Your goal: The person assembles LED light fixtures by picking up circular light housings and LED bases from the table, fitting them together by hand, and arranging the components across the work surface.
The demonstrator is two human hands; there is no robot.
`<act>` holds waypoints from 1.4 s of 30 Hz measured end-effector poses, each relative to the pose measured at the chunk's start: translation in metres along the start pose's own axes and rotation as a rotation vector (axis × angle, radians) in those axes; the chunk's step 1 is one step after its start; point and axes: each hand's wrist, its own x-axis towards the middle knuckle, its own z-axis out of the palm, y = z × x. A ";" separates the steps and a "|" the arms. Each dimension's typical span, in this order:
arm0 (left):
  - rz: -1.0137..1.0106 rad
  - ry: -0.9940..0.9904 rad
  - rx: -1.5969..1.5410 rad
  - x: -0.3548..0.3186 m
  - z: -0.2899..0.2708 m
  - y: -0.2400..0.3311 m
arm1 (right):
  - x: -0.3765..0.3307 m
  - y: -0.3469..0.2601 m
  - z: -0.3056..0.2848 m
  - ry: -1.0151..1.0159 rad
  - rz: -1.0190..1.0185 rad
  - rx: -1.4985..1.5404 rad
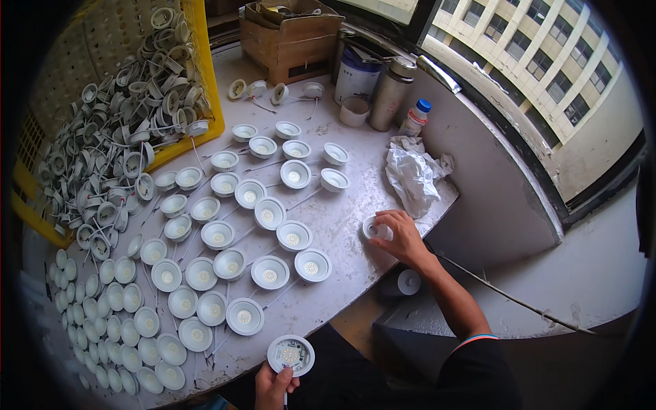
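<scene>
Low at the near table edge, my left hand (pixel 272 388) pinches the rim of a round white LED downlight (pixel 291 355). Its face is up, showing a disc of small yellowish LEDs and some circuit parts. My right hand (pixel 404 239) reaches to the right side of the table, fingers curled around a small white round cup-shaped piece (pixel 372 229). The fingers partly cover that piece, so its exact kind cannot be made out. Rows of similar LED downlights (pixel 270 272) with trailing wires lie left of my right hand.
A tilted yellow crate (pixel 217 102) spills white lamp housings (pixel 102 171) on the left. Plain white discs (pixel 130 335) crowd the near left. At the back stand a cardboard box (pixel 290 44), a steel flask (pixel 391 94) and a blue-capped bottle (pixel 415 117). Crumpled white plastic (pixel 412 174) lies by the ledge.
</scene>
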 end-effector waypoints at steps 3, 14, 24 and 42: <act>0.004 0.009 0.002 -0.001 0.001 -0.002 | 0.000 0.000 0.002 0.006 -0.029 -0.031; -0.010 0.013 0.034 0.000 -0.004 -0.004 | -0.001 -0.003 0.001 0.083 -0.014 0.063; -0.010 0.023 -0.036 0.003 -0.003 0.009 | -0.007 -0.035 -0.013 0.169 0.063 0.380; 0.177 -0.029 -0.049 -0.019 -0.008 0.022 | -0.039 -0.232 -0.001 -0.407 -0.662 0.632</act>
